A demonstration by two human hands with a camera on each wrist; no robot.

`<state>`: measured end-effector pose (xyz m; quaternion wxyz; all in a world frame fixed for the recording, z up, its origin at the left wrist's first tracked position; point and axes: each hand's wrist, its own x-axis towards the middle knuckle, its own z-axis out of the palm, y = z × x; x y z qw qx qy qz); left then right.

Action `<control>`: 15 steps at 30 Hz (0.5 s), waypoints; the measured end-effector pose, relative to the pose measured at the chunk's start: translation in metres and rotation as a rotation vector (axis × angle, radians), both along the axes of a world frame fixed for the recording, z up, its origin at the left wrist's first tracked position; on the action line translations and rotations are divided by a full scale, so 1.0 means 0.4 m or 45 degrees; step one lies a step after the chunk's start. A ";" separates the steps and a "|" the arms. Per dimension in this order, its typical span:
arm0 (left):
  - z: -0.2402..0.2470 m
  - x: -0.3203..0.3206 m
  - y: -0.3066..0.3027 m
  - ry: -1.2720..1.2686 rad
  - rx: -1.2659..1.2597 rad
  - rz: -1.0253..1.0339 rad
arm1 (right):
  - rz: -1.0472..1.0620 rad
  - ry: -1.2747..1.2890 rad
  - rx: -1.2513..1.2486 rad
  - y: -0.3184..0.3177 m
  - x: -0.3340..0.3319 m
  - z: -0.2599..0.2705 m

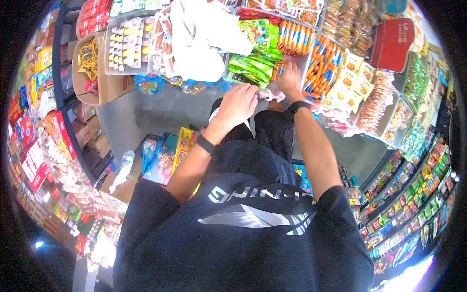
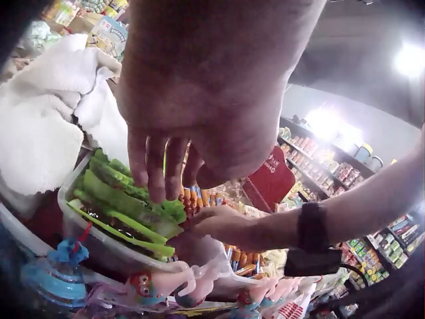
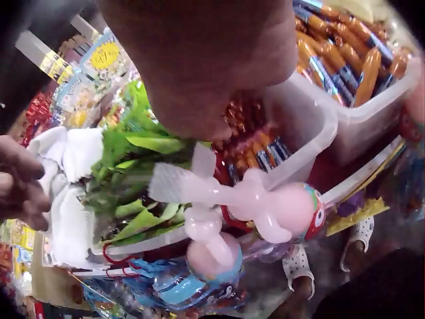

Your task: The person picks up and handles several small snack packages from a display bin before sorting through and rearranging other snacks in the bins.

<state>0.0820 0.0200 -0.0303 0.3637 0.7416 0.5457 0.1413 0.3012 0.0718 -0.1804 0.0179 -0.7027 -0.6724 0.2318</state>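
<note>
In the head view the left hand (image 1: pixel 237 108) is held by the near edge of a bin of green packets (image 1: pixel 253 67). The left wrist view shows its fingers hanging loosely apart over the green packets (image 2: pixel 123 199), with nothing seen in them. The right hand (image 1: pixel 290 80) reaches into the neighbouring bin (image 3: pixel 302 143), which holds orange-and-blue packets (image 3: pixel 262 154) low down; its fingertips are blurred or hidden, so a hold cannot be told. Pink balloon-like toys (image 3: pixel 289 206) hang at the bins' front.
A white cloth (image 1: pixel 197 41) lies left of the green packets. More orange packets (image 1: pixel 322 65) and yellow packets (image 1: pixel 351 80) fill bins to the right. A red sign (image 1: pixel 393 45) stands behind. A cardboard box (image 1: pixel 109 90) is at left, and shelves (image 1: pixel 413 199) stand at right.
</note>
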 end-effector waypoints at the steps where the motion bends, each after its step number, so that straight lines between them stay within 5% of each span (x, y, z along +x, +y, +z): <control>1: 0.007 0.003 0.008 0.003 -0.003 0.013 | -0.145 0.088 0.075 -0.003 0.005 0.036; 2: 0.011 -0.002 0.019 -0.034 0.036 0.000 | -0.117 0.159 0.300 -0.017 0.014 0.073; 6: -0.002 -0.017 0.039 -0.077 0.127 0.011 | -0.240 0.226 0.209 -0.089 0.080 0.232; 12: -0.012 -0.042 0.042 -0.031 0.181 -0.031 | -0.416 0.243 0.334 -0.206 0.276 0.317; 15: -0.004 -0.050 0.035 -0.044 0.140 0.041 | -0.629 0.297 0.144 -0.191 0.340 0.336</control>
